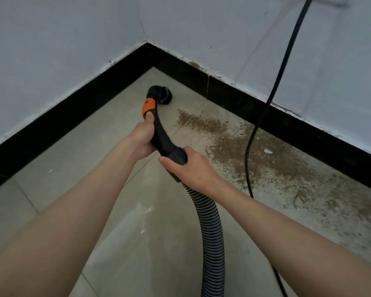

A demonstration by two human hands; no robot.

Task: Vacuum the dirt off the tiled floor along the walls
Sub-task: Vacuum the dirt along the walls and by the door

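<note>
A black curved vacuum handle (162,133) with an orange slider (148,106) points toward the room's corner, its round nozzle (165,95) down on the beige tiled floor (99,133). My left hand (141,137) grips the handle just below the orange slider, thumb up along it. My right hand (189,166) grips the cuff where the ribbed hose (210,232) joins the handle. Brown dirt (234,144) is scattered over the tiles to the right of the nozzle, along the right wall.
Two white walls meet at the corner (146,42), with a black skirting (234,97) at their base. A black power cord (276,82) hangs down the right wall and runs across the dirt. A white scrap (267,151) lies in the dirt.
</note>
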